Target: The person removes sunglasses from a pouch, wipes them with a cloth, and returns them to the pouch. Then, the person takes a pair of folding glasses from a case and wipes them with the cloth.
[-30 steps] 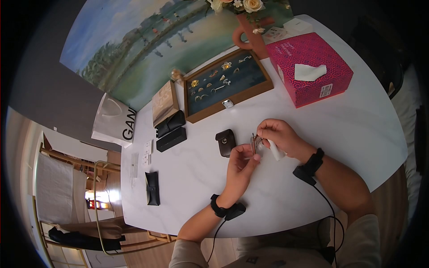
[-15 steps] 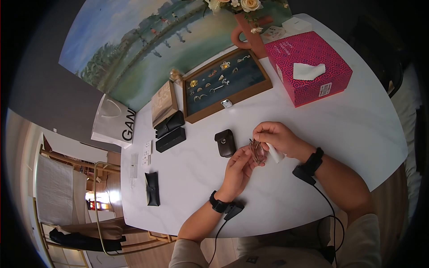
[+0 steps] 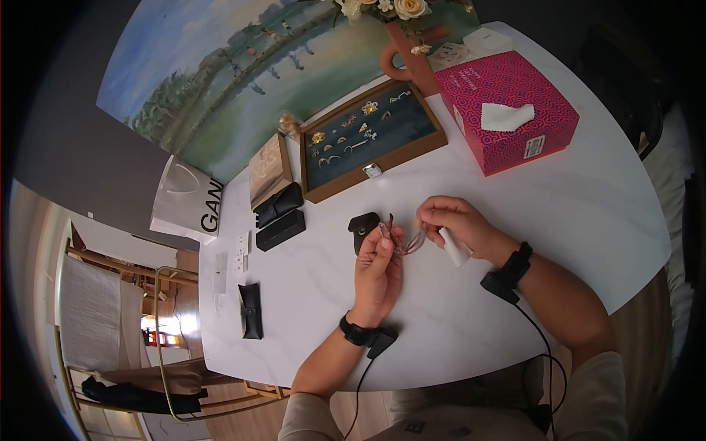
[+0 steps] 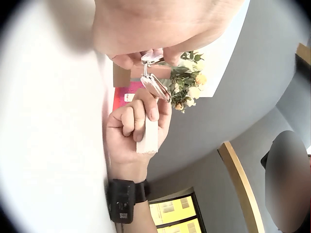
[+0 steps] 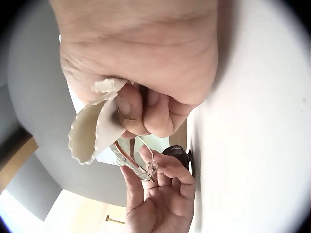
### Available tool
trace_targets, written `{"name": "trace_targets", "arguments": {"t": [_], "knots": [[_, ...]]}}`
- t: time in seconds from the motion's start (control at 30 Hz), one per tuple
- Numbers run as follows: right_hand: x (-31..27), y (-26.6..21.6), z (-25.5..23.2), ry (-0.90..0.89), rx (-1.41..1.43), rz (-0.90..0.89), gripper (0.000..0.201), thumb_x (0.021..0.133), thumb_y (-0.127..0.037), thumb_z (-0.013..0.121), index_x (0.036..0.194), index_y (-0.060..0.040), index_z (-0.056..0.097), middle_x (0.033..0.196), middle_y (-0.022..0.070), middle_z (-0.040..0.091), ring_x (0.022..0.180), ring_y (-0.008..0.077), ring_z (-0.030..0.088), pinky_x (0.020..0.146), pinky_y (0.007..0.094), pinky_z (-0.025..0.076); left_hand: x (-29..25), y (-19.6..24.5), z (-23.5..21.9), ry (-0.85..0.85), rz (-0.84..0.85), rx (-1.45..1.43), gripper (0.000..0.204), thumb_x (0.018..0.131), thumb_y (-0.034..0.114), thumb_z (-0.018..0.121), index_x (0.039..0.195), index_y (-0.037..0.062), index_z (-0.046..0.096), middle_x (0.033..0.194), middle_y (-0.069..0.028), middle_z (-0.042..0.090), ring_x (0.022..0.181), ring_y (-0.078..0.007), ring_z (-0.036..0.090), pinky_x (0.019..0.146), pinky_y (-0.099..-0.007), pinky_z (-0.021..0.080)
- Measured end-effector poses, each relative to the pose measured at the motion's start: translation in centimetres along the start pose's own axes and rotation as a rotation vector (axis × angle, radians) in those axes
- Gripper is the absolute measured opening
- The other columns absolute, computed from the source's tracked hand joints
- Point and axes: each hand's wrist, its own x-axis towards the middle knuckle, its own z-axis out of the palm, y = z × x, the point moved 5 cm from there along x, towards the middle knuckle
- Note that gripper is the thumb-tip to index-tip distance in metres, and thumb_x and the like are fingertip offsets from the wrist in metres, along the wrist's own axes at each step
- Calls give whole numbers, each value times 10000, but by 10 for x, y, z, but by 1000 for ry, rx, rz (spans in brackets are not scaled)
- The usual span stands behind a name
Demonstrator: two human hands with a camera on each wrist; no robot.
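Note:
My left hand [image 3: 376, 287] holds a pair of eyeglasses [image 3: 413, 242] by one end, thumb and fingers pinching it above the table. Clear lenses in a thin metal frame [image 4: 155, 87] show in the left wrist view. My right hand [image 3: 471, 228] curls its fingers round a white cleaning cloth [image 5: 87, 133] with zigzag edges, and the cloth hangs below the fingers. The right fingertips are right at the other end of the glasses. A small dark brown snap pouch [image 3: 359, 225] lies behind the left fingers, partly hidden by them.
A wooden jewellery tray [image 3: 323, 192] stands at the back, left of a pink patterned box [image 3: 507, 95] with another white cloth [image 3: 507, 117] on top. Black cases [image 3: 281, 229] lie to the left, a black pouch [image 3: 251, 311] nearer me. A paper bag [image 3: 184, 198] stands at the left edge.
My left hand has moved left with its end of the glasses, in front of the brown pouch. The glasses now stretch out between the hands. My right hand stays nearly in place with the cloth.

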Motion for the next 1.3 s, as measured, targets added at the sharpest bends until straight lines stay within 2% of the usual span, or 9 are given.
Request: {"name": "trace_targets", "arguments": {"t": [0.07, 0.23, 0.3, 0.4, 0.5, 0.6, 0.73, 1.07, 1.3], "knots": [[-3, -4, 3, -2, -30, 38, 179, 1022, -194, 657, 995, -25, 708, 843, 19, 644, 650, 77, 551, 621, 242, 450, -1, 6, 1, 33, -3, -4, 238, 1066, 205, 625, 1290, 134, 662, 1280, -4, 685, 1173, -115, 611, 1077, -299, 444], [-5, -1, 10, -80, -251, 115, 289, 1001, -283, 703, 892, -19, 741, 722, 3, 609, 624, 64, 509, 596, 242, 407, 0, 9, 0, 50, -15, -28, 244, 1080, 255, 603, 1295, 147, 642, 1316, -8, 679, 1173, -102, 603, 1020, -286, 465], [-10, -2, 15, -163, -535, 310, 230, 986, -209, 717, 879, -10, 755, 712, 9, 633, 612, 62, 522, 584, 233, 426, 1, 7, 2, 7, -21, -50, 240, 1077, 283, 608, 1266, 137, 633, 1279, -4, 681, 1134, -109, 617, 959, -287, 492], [-10, -1, 18, -172, -538, 314, 215, 977, -213, 743, 915, -8, 757, 730, -5, 639, 621, 61, 521, 579, 231, 416, 1, 2, -3, -48, -64, -58, 197, 1083, 235, 604, 1242, 127, 645, 1224, -23, 678, 968, -106, 629, 885, -293, 510], [-7, 12, 12, -171, -423, 225, 216, 971, -228, 766, 950, -14, 742, 763, -8, 648, 654, 62, 534, 592, 227, 418, -1, -3, 2, -19, -91, -23, 216, 1078, 222, 611, 1252, 95, 621, 1182, -38, 681, 940, -120, 643, 869, -300, 529], [-5, 12, 14, -181, -321, 164, 233, 957, -238, 789, 988, -19, 717, 803, -4, 658, 690, 64, 549, 614, 223, 427, -2, -14, 3, -123, -172, 32, 244, 1074, 282, 615, 1241, 104, 609, 1172, -48, 676, 1003, -145, 643, 854, -311, 522], [-5, 9, 14, -163, -343, 133, 243, 955, -240, 792, 1003, -21, 699, 830, 4, 668, 711, 67, 562, 638, 222, 443, -7, -16, 8, -117, -244, 89, 293, 1071, 293, 617, 1246, 58, 600, 1199, -85, 677, 1014, -186, 654, 840, -306, 513], [-9, 5, 19, -189, -435, 160, 200, 976, -217, 758, 1019, -31, 699, 804, -18, 667, 703, 41, 568, 609, 206, 435, -4, -17, 6, -119, -239, 35, 369, 1065, 296, 622, 1299, 18, 562, 1270, -164, 654, 1072, -276, 676, 903, -342, 537], [-7, 5, 17, -166, -428, 102, 161, 1019, -195, 654, 954, -51, 684, 754, -27, 620, 648, 26, 518, 567, 215, 374, -6, -11, 19, -157, -234, 72, 373, 1003, 20, 651, 1359, 36, 539, 1313, -190, 643, 1119, -342, 694, 968, -372, 559]]}}
